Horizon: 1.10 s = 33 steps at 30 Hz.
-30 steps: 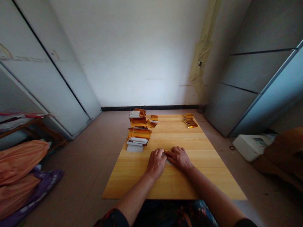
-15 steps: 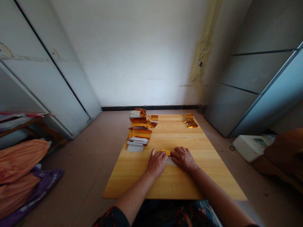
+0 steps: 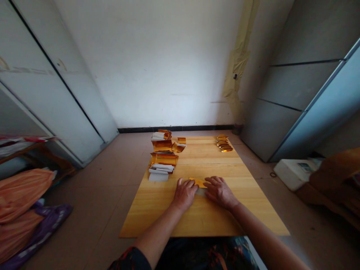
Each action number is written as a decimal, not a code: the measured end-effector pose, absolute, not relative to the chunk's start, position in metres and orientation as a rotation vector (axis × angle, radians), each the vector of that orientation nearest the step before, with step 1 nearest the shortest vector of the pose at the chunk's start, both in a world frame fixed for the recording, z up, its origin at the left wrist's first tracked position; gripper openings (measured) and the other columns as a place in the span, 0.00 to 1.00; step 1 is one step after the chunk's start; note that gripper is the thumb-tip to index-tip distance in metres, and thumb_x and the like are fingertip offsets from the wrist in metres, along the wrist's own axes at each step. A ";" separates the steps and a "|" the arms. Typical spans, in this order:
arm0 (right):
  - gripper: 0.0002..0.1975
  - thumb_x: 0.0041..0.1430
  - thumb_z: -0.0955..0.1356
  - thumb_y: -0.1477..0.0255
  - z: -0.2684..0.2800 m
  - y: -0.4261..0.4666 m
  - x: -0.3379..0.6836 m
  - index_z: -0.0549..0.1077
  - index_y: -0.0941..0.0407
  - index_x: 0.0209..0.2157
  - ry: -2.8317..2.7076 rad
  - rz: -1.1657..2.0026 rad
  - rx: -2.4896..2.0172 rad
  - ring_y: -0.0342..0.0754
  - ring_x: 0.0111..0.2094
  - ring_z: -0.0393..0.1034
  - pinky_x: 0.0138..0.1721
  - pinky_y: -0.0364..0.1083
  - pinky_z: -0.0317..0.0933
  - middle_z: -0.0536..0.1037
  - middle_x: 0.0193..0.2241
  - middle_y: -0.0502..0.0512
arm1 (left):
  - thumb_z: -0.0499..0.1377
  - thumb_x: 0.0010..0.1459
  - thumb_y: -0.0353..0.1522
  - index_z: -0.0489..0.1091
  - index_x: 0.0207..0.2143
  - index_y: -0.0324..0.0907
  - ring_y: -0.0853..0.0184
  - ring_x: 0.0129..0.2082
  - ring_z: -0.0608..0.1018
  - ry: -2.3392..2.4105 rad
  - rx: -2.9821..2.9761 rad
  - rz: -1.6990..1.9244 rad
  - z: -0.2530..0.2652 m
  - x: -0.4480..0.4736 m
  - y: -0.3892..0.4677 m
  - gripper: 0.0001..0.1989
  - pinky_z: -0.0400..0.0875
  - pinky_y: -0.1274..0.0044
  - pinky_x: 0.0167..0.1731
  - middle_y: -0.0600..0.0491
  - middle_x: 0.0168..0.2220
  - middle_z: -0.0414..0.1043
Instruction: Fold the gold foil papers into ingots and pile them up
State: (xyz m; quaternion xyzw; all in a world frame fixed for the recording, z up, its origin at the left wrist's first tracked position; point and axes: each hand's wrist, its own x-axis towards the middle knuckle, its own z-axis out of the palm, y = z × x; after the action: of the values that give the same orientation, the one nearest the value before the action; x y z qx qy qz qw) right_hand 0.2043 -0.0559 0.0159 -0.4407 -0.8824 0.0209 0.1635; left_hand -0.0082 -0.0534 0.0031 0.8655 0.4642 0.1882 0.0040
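Observation:
A small sheet of gold foil paper (image 3: 199,183) lies on the wooden board between my hands. Its grey-white part shows at the near side. The fingers of my left hand (image 3: 185,194) are bent and grip the left end of the paper. My right hand (image 3: 221,192) has its fingertips and thumb on the right end, partly covering it. Beyond my left hand stand stacks of gold and white foil paper (image 3: 163,159), some sheets curled. At the far right corner sits a row of folded gold paper pieces (image 3: 225,144).
The wooden board (image 3: 157,217) is low, with floor tiles around it. A wall is behind it, a white cabinet (image 3: 70,75) at left and a grey refrigerator-like unit (image 3: 292,82) at right. Orange and purple bags (image 3: 25,210) lie left, a white box (image 3: 294,174) right.
More of the gold paper shows between my hands, and its shape looks wider. My right fingers have lifted and spread slightly. The whole view has shifted a little.

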 end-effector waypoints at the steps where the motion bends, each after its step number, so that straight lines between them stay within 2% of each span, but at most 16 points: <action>1: 0.15 0.59 0.64 0.65 0.016 -0.057 0.202 0.73 0.52 0.47 -2.539 0.094 -1.237 0.52 0.48 0.62 0.47 0.51 0.55 0.72 0.48 0.59 | 0.52 0.60 0.29 0.70 0.40 0.48 0.64 0.46 0.71 1.458 2.701 0.588 0.004 -0.009 -0.054 0.09 0.52 0.61 0.52 0.52 0.43 0.73; 4: 0.14 0.58 0.65 0.63 0.013 -0.058 0.201 0.74 0.53 0.44 -2.558 0.175 -1.202 0.51 0.45 0.64 0.46 0.50 0.55 0.73 0.45 0.58 | 0.56 0.57 0.33 0.70 0.42 0.49 0.62 0.48 0.71 1.431 2.675 0.568 0.006 -0.011 -0.055 0.09 0.52 0.60 0.52 0.51 0.46 0.71; 8: 0.11 0.59 0.65 0.65 0.008 -0.057 0.203 0.75 0.52 0.42 -2.504 0.177 -1.202 0.50 0.44 0.64 0.46 0.49 0.55 0.74 0.44 0.57 | 0.60 0.54 0.39 0.68 0.45 0.49 0.60 0.50 0.69 1.380 2.658 0.546 0.008 -0.015 -0.055 0.15 0.51 0.58 0.54 0.50 0.50 0.69; 12: 0.10 0.61 0.64 0.67 0.005 -0.056 0.197 0.76 0.52 0.37 -2.461 0.118 -1.245 0.48 0.42 0.64 0.44 0.48 0.55 0.75 0.41 0.55 | 0.60 0.54 0.38 0.68 0.43 0.49 0.61 0.51 0.68 1.379 2.662 0.562 0.007 -0.015 -0.054 0.13 0.45 0.55 0.57 0.51 0.50 0.68; 16: 0.11 0.62 0.63 0.66 0.003 -0.055 0.193 0.77 0.52 0.34 -2.415 0.088 -1.246 0.47 0.40 0.64 0.42 0.47 0.54 0.76 0.39 0.55 | 0.60 0.55 0.37 0.70 0.40 0.47 0.62 0.48 0.70 1.408 2.670 0.570 0.005 -0.009 -0.052 0.10 0.43 0.54 0.58 0.51 0.48 0.69; 20: 0.11 0.62 0.63 0.65 0.004 -0.056 0.197 0.76 0.52 0.38 -2.421 0.136 -1.201 0.48 0.41 0.65 0.44 0.47 0.55 0.75 0.40 0.55 | 0.56 0.58 0.33 0.71 0.36 0.46 0.64 0.44 0.72 1.482 2.656 0.599 0.004 -0.004 -0.052 0.05 0.42 0.54 0.58 0.53 0.42 0.71; 24: 0.13 0.59 0.64 0.67 0.002 -0.057 0.204 0.74 0.52 0.44 -2.420 0.189 -1.156 0.49 0.43 0.65 0.44 0.48 0.57 0.74 0.44 0.57 | 0.56 0.58 0.31 0.71 0.39 0.48 0.63 0.47 0.71 1.479 2.655 0.639 0.003 -0.004 -0.055 0.07 0.42 0.53 0.58 0.53 0.43 0.72; 28: 0.10 0.60 0.64 0.68 -0.007 -0.052 0.205 0.77 0.50 0.37 -2.361 0.231 -1.187 0.48 0.42 0.66 0.43 0.48 0.57 0.75 0.42 0.55 | 0.57 0.57 0.33 0.69 0.44 0.49 0.60 0.51 0.68 1.433 2.654 0.654 0.003 -0.009 -0.058 0.12 0.42 0.52 0.58 0.51 0.47 0.71; 33: 0.09 0.58 0.65 0.68 -0.004 -0.044 0.200 0.78 0.50 0.32 -2.322 0.312 -1.290 0.47 0.39 0.67 0.41 0.47 0.57 0.76 0.36 0.53 | 0.56 0.58 0.35 0.71 0.42 0.50 0.62 0.50 0.69 1.451 2.598 0.671 0.003 -0.008 -0.057 0.09 0.42 0.52 0.58 0.53 0.47 0.71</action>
State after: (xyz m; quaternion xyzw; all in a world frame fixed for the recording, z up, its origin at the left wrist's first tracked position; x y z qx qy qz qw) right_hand 0.1995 -0.0439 -0.0045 -0.4692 -0.8446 0.1135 0.2316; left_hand -0.0083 -0.0566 0.0031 0.8508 0.4752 0.2196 0.0457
